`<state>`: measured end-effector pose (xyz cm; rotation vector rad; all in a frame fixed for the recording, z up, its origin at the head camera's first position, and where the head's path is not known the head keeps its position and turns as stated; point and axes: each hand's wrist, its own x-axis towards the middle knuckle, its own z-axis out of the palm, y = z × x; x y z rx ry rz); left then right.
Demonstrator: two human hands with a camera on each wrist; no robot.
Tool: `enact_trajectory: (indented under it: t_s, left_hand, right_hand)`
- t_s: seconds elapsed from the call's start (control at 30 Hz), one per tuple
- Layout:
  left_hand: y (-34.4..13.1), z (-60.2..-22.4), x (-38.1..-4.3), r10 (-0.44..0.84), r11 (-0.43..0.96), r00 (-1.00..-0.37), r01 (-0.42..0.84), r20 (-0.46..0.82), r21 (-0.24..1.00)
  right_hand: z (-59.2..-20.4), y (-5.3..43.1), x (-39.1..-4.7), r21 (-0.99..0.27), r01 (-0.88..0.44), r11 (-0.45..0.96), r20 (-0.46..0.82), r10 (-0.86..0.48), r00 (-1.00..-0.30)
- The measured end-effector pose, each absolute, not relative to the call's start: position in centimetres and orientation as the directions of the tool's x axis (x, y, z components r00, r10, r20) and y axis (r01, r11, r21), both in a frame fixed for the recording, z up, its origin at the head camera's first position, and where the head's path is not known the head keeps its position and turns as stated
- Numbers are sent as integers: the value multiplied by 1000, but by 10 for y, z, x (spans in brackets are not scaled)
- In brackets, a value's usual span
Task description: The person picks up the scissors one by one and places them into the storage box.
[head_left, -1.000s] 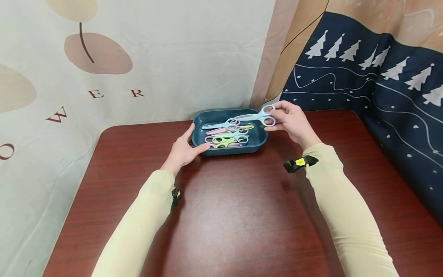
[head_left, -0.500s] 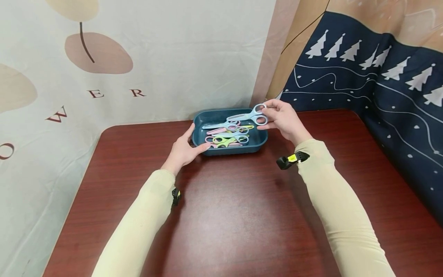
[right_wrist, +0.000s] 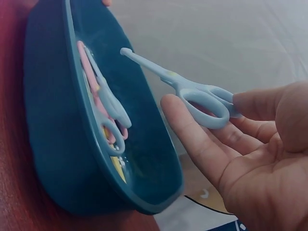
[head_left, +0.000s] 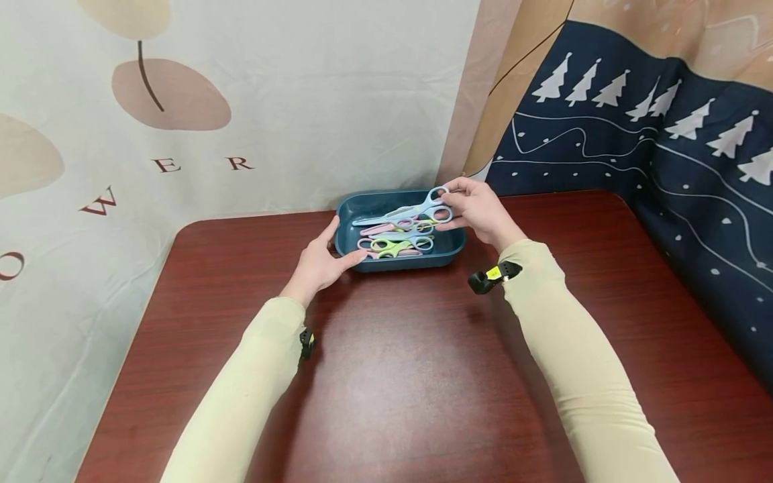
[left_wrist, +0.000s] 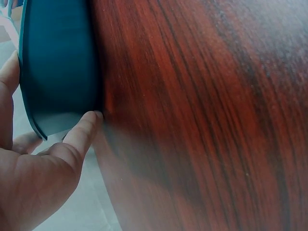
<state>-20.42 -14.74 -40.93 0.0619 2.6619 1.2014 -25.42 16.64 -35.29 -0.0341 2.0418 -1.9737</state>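
A dark blue rectangular tray point(head_left: 410, 264) stands near the back edge of the table. My left hand point(head_left: 315, 265) holds its left end, thumb at the front side and fingers round the end; the left wrist view shows this hand point(left_wrist: 43, 178) against the tray wall point(left_wrist: 60, 62). Between thumb and fingers, my right hand point(head_left: 480, 213) pinches light blue scissors point(head_left: 426, 209) by the handle loops. Their blades point left over the tray. In the right wrist view, these scissors point(right_wrist: 204, 103) are tilted above the rim. Below lie several more scissors in pink, blue and green point(head_left: 391, 248).
Behind the tray hangs a pale printed cloth point(head_left: 326, 100). To the right is a dark blue cloth point(head_left: 604, 141) with white trees. The reddish-brown tabletop point(head_left: 392, 376) extends in front of the tray. Each wrist wears a black strap device point(head_left: 492, 276).
My right hand has moved left, bringing the light blue scissors from the tray's right end farther over the pile. The left hand and the tray have stayed where they were.
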Motion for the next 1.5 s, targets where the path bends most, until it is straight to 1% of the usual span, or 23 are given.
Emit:
enact_trajectory:
  t_s: [0.17,0.5,0.83,1.5]
  left_hand:
    - [-147,-408,-204,131,667,-974,-51,-185,744]
    - [-147,-408,-204,137,663,-973,-48,-184,747]
    - [-147,-409,-204,139,665,-973,-44,-181,745]
    - [-147,-411,-206,131,682,-976,-40,-176,730]
  right_hand:
    - [-356,160,-256,-974,212,80,-225,-230,-947]
    - [-362,147,-258,-969,204,142,-234,-250,-939]
    - [-368,136,-259,-962,235,140,-265,-260,-929]
    - [-370,129,-260,-919,263,294,-355,-328,-876]
